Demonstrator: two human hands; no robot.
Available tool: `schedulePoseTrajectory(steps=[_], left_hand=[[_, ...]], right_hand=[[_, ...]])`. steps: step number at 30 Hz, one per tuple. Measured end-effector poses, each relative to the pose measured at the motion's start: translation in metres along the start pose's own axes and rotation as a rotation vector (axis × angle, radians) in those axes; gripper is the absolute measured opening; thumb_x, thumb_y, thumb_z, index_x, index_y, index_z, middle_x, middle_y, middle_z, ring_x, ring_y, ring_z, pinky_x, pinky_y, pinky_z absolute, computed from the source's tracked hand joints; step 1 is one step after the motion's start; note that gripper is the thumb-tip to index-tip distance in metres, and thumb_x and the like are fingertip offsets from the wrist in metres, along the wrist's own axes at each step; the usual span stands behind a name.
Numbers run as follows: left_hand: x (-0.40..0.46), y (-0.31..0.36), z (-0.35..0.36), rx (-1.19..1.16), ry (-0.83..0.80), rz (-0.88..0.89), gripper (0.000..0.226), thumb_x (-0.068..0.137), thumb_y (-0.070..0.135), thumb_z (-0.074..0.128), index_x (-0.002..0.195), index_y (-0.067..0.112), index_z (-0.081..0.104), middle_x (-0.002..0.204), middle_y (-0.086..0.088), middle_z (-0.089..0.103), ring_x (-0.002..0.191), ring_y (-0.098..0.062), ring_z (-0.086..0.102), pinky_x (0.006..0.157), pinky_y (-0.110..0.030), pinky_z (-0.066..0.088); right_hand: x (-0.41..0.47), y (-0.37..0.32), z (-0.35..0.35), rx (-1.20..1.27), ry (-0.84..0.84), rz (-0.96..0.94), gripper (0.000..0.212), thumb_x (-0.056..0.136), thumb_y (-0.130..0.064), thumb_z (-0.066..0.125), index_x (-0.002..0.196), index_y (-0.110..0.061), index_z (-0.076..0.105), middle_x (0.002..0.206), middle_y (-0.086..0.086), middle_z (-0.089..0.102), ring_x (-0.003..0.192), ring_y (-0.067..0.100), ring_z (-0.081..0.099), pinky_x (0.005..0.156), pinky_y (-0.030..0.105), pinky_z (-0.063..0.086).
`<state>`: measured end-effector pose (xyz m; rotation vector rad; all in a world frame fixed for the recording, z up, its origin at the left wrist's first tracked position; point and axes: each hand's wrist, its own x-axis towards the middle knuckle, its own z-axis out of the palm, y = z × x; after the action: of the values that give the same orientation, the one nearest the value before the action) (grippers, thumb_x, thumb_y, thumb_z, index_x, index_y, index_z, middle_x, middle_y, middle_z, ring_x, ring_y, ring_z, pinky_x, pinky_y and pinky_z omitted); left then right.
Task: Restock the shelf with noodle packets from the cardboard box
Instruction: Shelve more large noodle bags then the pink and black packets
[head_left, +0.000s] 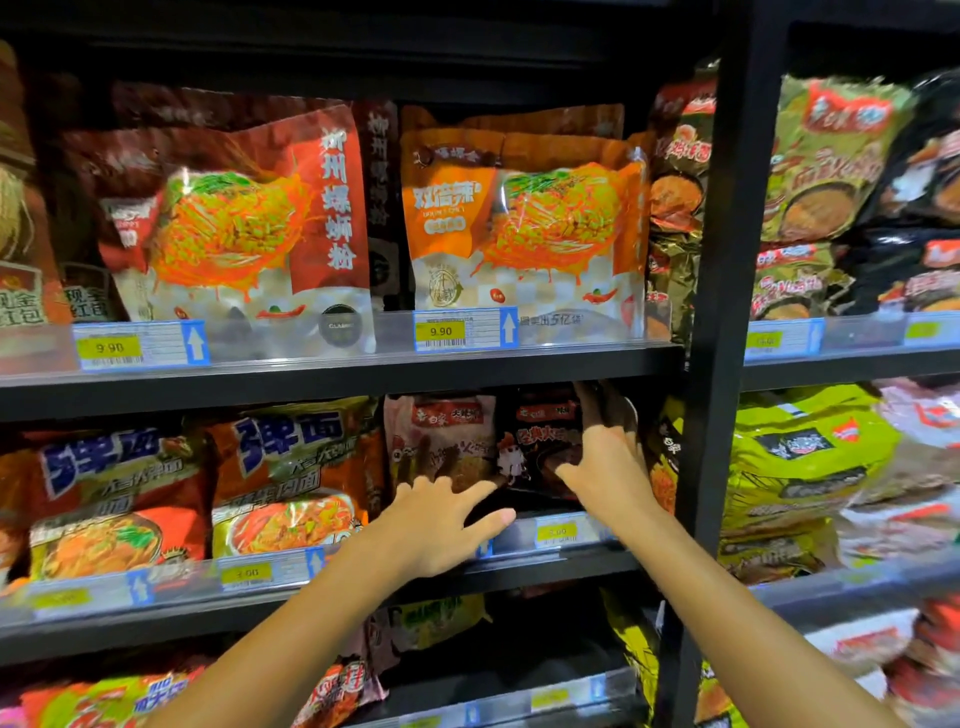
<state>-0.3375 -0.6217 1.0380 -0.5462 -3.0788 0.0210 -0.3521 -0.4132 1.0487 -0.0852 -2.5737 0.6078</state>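
A black noodle packet (540, 441) stands on the middle shelf (332, 597), next to a pink packet (441, 441). My right hand (608, 462) grips the black packet's right edge, fingers reaching behind it up to the shelf above. My left hand (441, 519) rests with spread fingers against the lower front of the pink and black packets, at the clear price rail. The cardboard box is out of view.
Orange noodle bags (524, 228) fill the upper shelf. Red and orange packs (291, 478) stand left of my hands. A black upright post (722, 312) divides this bay from the right one with green packs (810, 457). More packets sit on the lower shelf.
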Motion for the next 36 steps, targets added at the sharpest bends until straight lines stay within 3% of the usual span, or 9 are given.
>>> schedulePoseTrajectory(steps=[2,4,7,10,19,25,29,33,36], left_hand=[[-0.001,-0.001,0.002,0.010,-0.004,-0.003,0.069,0.092,0.074,0.012,0.154,0.043,0.014,0.145,-0.017,0.040,0.131,-0.040,0.036,0.108,-0.050,0.028],[-0.003,-0.002,0.004,0.019,0.007,-0.004,0.071,0.091,0.076,0.012,0.154,0.043,0.013,0.145,-0.017,0.040,0.132,-0.037,0.036,0.107,-0.049,0.029],[-0.003,-0.003,0.005,0.034,0.031,-0.009,0.074,0.089,0.077,0.011,0.154,0.042,0.013,0.143,-0.015,0.042,0.130,-0.033,0.039,0.106,-0.049,0.032],[-0.001,-0.003,0.009,0.030,0.042,-0.026,0.074,0.089,0.078,0.011,0.154,0.043,0.014,0.145,-0.015,0.040,0.131,-0.038,0.036,0.106,-0.049,0.032],[0.000,-0.002,0.011,-0.006,0.038,-0.039,0.072,0.091,0.076,0.013,0.154,0.041,0.013,0.148,-0.015,0.036,0.133,-0.037,0.033,0.104,-0.045,0.036],[0.003,0.002,0.012,0.010,0.041,-0.066,0.075,0.090,0.078,0.013,0.154,0.039,0.015,0.145,-0.016,0.040,0.130,-0.039,0.037,0.101,-0.045,0.038],[0.003,0.005,0.010,-0.026,0.013,-0.085,0.077,0.090,0.077,0.015,0.154,0.036,0.016,0.148,-0.016,0.038,0.135,-0.039,0.034,0.103,-0.046,0.037],[-0.004,0.004,0.010,-0.018,0.077,-0.089,0.070,0.095,0.071,0.018,0.154,0.033,0.021,0.147,-0.009,0.041,0.130,-0.034,0.039,0.103,-0.042,0.038],[-0.010,0.001,0.010,-0.012,0.149,-0.062,0.069,0.096,0.068,0.020,0.154,0.031,0.024,0.147,-0.004,0.040,0.130,-0.030,0.038,0.104,-0.040,0.039]], right_hand=[[-0.009,0.002,-0.002,-0.058,-0.037,-0.084,0.049,0.091,-0.044,0.064,0.128,-0.015,0.053,0.129,0.012,0.050,0.127,0.031,0.042,0.099,0.042,0.046],[-0.016,0.006,-0.003,-0.110,-0.106,-0.164,0.052,0.094,-0.056,0.054,0.134,-0.023,0.054,0.126,0.004,0.052,0.124,0.025,0.044,0.092,0.039,0.047],[-0.019,0.008,-0.004,-0.186,-0.246,-0.180,0.058,0.096,-0.066,0.039,0.143,-0.033,0.046,0.139,0.005,0.045,0.132,0.029,0.039,0.097,0.044,0.045],[-0.016,0.005,-0.002,-0.238,-0.390,-0.158,0.061,0.096,-0.069,0.031,0.146,-0.036,0.044,0.146,0.008,0.041,0.134,0.034,0.041,0.101,0.047,0.043],[-0.004,0.007,0.000,-0.188,-0.532,-0.148,0.062,0.094,-0.071,0.033,0.132,-0.030,0.059,0.134,0.010,0.051,0.125,0.035,0.049,0.096,0.042,0.045],[0.015,0.007,0.005,-0.168,-0.570,-0.088,0.067,0.095,-0.069,0.038,0.101,-0.007,0.061,0.096,0.006,0.063,0.083,0.023,0.059,0.068,0.033,0.045],[0.021,0.005,0.004,-0.216,-0.581,-0.110,0.060,0.097,-0.064,0.038,0.095,-0.009,0.059,0.100,0.008,0.062,0.083,0.022,0.052,0.073,0.035,0.042],[0.012,0.013,0.002,-0.225,-0.433,-0.169,0.053,0.093,-0.069,0.041,0.073,-0.020,0.049,0.076,-0.002,0.056,0.073,0.019,0.055,0.064,0.034,0.041],[0.006,0.022,-0.003,-0.199,-0.324,-0.225,0.052,0.093,-0.067,0.043,0.085,-0.017,0.056,0.081,-0.003,0.058,0.082,0.022,0.059,0.066,0.035,0.045]])
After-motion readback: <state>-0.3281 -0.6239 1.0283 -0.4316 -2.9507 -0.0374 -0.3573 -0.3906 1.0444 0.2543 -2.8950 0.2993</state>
